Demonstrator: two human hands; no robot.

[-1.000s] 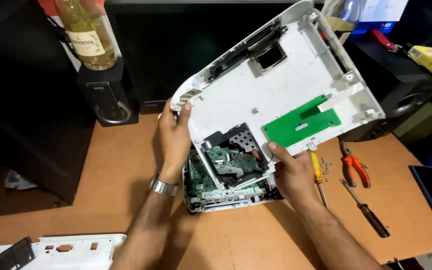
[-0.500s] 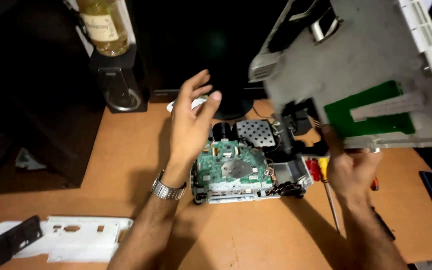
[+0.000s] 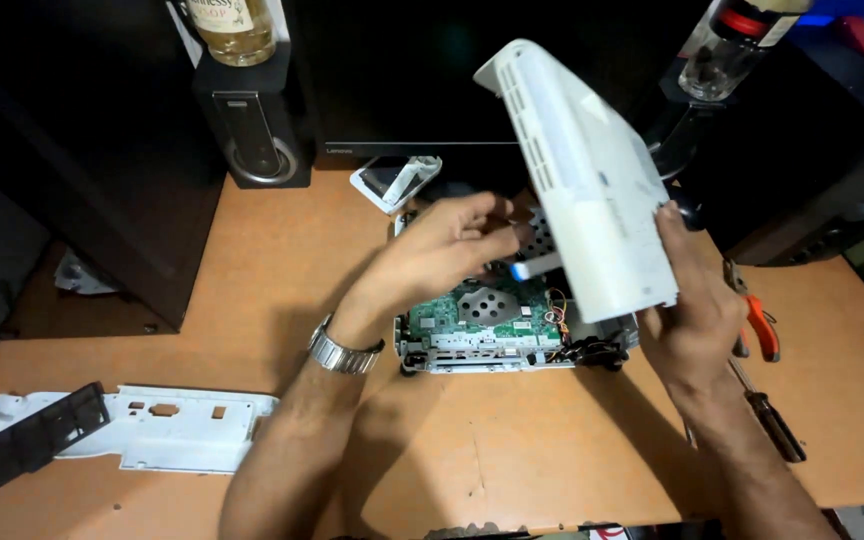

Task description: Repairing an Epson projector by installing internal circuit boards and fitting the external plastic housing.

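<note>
Nearest the camera: two bare forearms rising from the bottom edge, elbows cut off by the frame. A metal wristwatch [image 3: 344, 350] sits on the left wrist.

Left, near edge of the wooden desk [image 3: 252, 300]: a flat white plastic panel [image 3: 167, 428] with a black grille piece [image 3: 42, 434] lying on its left end.

Centre: an opened device, its green circuit board [image 3: 482, 318] and metal frame exposed on the desk. Its far half is hidden behind the hands and the lifted cover.

Left hand [image 3: 442, 250]: over the circuit board, fingers loosely curled and reaching toward the underside of the cover. Whether the fingertips pinch anything cannot be told; a small blue-and-white tip shows just beyond them.

Right hand [image 3: 697, 315]: gripping the lower right edge of the white cover [image 3: 582, 170], fingers pressed along its side, palm partly hidden behind it. The cover is held tilted above the circuit board, clear of the desk, outer face toward the camera; its inner side is not visible.

Right of the hand: orange-handled pliers [image 3: 757, 325] and a dark-handled screwdriver [image 3: 777, 425], both partly hidden by the wrist.

Farther back: a small white part [image 3: 397, 182], a black speaker [image 3: 257, 130], a dark monitor base [image 3: 402, 80].

Far edge: two bottles [image 3: 237, 30], tops cut off.
</note>
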